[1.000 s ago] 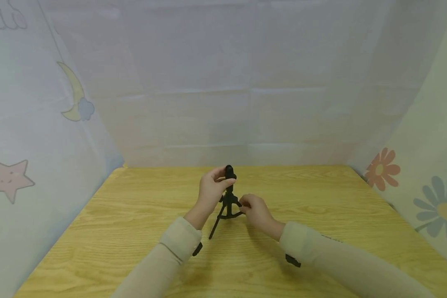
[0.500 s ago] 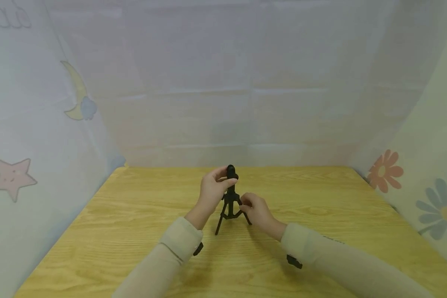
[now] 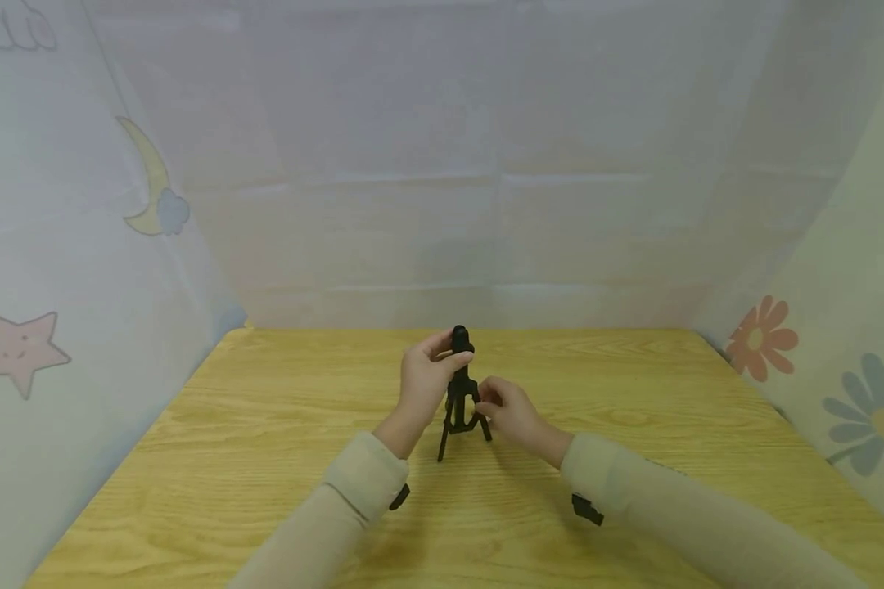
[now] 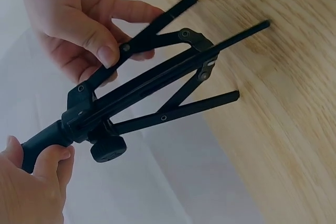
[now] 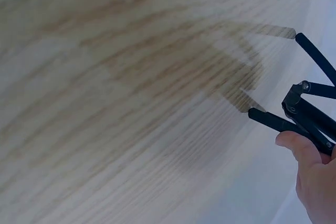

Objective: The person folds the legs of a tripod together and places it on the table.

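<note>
The left hand (image 3: 423,380) had its thumb and fingers curled round the upper shaft (image 3: 461,342) of a small black tripod (image 3: 462,391), while the thumb and fingers of the right hand (image 3: 511,413) pinched one leg (image 4: 170,15) on the tripod's right side. The tripod stood roughly upright between the two hands, its legs spread over a wood-grain tabletop (image 3: 265,442).

The left wrist view gave what the head view hid — all three legs splayed, the hinged braces (image 4: 184,95) between them, and a round knob (image 4: 108,149) just beside the hub. The right wrist view took in only the tripod's lower end, where two leg tips met their shadows (image 5: 281,31) on the wood.

Nearer the wearer than the tripod came two pale sleeves (image 3: 361,474), a black device (image 3: 588,509) under each cuff. Beyond the tripod, in the head view alone, rose a pale cloth backdrop (image 3: 412,204). Well to the tripod's left it carried a moon (image 3: 151,168) and a pink star (image 3: 25,352); well to its right, a red flower (image 3: 764,337) and a blue one. Lettering (image 3: 15,33) far up and left of the tripod ran off the edge — too faint and cut off to read.
</note>
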{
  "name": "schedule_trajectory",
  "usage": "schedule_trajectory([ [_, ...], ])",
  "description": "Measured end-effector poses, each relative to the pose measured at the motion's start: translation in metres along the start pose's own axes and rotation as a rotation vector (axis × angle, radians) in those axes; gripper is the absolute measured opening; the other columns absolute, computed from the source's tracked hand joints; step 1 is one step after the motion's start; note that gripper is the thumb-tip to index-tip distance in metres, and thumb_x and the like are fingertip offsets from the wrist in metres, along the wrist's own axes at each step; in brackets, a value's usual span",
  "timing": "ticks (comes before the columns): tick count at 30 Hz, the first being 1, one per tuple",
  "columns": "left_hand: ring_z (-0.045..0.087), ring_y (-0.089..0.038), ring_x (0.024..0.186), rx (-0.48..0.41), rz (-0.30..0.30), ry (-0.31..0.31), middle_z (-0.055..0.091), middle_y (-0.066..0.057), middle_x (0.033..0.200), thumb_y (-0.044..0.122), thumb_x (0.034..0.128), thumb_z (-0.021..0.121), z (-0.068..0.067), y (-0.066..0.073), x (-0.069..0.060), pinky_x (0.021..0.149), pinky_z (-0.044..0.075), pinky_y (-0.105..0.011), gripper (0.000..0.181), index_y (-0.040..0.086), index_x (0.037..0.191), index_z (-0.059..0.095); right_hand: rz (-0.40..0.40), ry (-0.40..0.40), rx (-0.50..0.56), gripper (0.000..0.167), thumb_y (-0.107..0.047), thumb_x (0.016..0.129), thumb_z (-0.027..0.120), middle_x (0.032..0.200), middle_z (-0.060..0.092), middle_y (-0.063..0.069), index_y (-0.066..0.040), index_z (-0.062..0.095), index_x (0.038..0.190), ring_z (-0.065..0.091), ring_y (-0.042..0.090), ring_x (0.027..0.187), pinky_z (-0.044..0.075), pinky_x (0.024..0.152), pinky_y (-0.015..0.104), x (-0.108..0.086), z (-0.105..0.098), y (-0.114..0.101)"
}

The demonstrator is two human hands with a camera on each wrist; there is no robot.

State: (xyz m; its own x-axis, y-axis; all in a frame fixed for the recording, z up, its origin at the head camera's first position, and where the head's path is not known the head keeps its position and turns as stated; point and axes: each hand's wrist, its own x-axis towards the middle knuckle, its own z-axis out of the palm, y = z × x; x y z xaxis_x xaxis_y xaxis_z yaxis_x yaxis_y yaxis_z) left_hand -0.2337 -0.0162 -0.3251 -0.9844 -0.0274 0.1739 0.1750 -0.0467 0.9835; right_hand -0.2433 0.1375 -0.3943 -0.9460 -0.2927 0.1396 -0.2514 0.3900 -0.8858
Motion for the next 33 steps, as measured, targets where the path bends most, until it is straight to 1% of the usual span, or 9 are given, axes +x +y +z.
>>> schedule_trajectory([
  [4,0.062,-0.030,0.110,-0.028,-0.010,0.004,0.063,-0.016,0.124,0.003,0.0888,0.070,0.002,-0.001,0.000,0.090,0.052,-0.039,0.043,0.002,0.130,0.061,-0.006,-0.038,0.055,0.013,0.007,0.095,0.054,0.083,0.054,0.011,-0.003,0.050,0.087,0.059,0.024,0.081,0.055,0.068,0.047,0.001,-0.003,0.001],
  [8,0.062,-0.029,0.111,-0.058,-0.005,-0.002,0.062,-0.016,0.124,0.004,0.0894,0.070,0.003,-0.005,0.001,0.091,0.051,-0.038,0.043,0.002,0.131,0.060,-0.008,-0.058,0.102,0.008,0.008,0.096,0.052,0.085,0.054,0.011,0.002,0.051,0.090,0.061,0.026,0.085,0.056,0.072,0.047,0.002,-0.004,-0.002],
  [13,0.060,-0.030,0.112,-0.071,0.002,0.001,0.062,-0.016,0.125,0.004,0.0897,0.069,0.003,-0.006,0.000,0.092,0.051,-0.039,0.043,0.001,0.131,0.060,-0.019,-0.054,0.120,0.005,0.009,0.095,0.052,0.086,0.056,0.014,0.007,0.052,0.091,0.063,0.033,0.089,0.056,0.075,0.045,0.004,-0.005,-0.003],
  [16,0.060,-0.029,0.112,-0.073,-0.005,0.007,0.062,-0.015,0.125,0.004,0.0893,0.070,0.003,-0.006,-0.001,0.093,0.050,-0.040,0.043,0.002,0.131,0.060,-0.019,-0.030,0.093,0.003,0.008,0.094,0.056,0.087,0.059,0.014,0.010,0.055,0.092,0.064,0.034,0.089,0.056,0.074,0.044,0.004,-0.005,-0.003],
  [19,0.061,-0.028,0.113,-0.088,-0.015,0.011,0.062,-0.014,0.125,0.005,0.0891,0.070,0.003,-0.006,-0.002,0.093,0.050,-0.040,0.043,0.004,0.131,0.060,-0.038,-0.008,0.046,0.005,0.005,0.092,0.060,0.086,0.063,0.011,0.009,0.060,0.092,0.065,0.027,0.083,0.056,0.069,0.039,0.004,-0.007,-0.003],
  [23,0.061,-0.027,0.113,-0.107,-0.021,0.003,0.063,-0.013,0.125,0.008,0.0899,0.070,0.001,-0.008,-0.004,0.095,0.048,-0.043,0.042,0.004,0.131,0.061,-0.091,0.014,-0.026,0.004,0.003,0.089,0.066,0.083,0.066,0.006,0.007,0.065,0.090,0.061,0.016,0.074,0.051,0.063,0.032,0.003,-0.009,-0.008],
  [26,0.061,-0.027,0.115,-0.105,-0.027,-0.027,0.063,-0.014,0.126,0.011,0.0918,0.069,-0.002,-0.009,-0.004,0.097,0.047,-0.044,0.042,0.003,0.132,0.060,-0.066,0.021,-0.077,0.004,0.004,0.088,0.067,0.083,0.066,0.006,0.006,0.067,0.090,0.057,0.016,0.072,0.048,0.063,0.032,0.005,-0.009,-0.011],
  [30,0.058,-0.028,0.118,-0.094,-0.041,-0.092,0.060,-0.015,0.129,0.011,0.0943,0.065,-0.009,-0.008,-0.005,0.098,0.046,-0.042,0.043,0.002,0.136,0.056,0.013,0.013,-0.109,0.003,0.004,0.089,0.066,0.084,0.065,0.007,0.004,0.067,0.091,0.057,0.017,0.073,0.048,0.065,0.033,0.006,-0.009,-0.014],
  [33,0.058,-0.028,0.119,-0.083,-0.046,-0.130,0.059,-0.015,0.131,0.010,0.0951,0.064,-0.011,-0.005,-0.005,0.098,0.046,-0.041,0.044,0.002,0.137,0.054,0.034,0.013,-0.119,0.004,0.003,0.089,0.066,0.085,0.065,0.008,0.004,0.067,0.092,0.057,0.016,0.075,0.049,0.066,0.032,0.006,-0.009,-0.016],
])
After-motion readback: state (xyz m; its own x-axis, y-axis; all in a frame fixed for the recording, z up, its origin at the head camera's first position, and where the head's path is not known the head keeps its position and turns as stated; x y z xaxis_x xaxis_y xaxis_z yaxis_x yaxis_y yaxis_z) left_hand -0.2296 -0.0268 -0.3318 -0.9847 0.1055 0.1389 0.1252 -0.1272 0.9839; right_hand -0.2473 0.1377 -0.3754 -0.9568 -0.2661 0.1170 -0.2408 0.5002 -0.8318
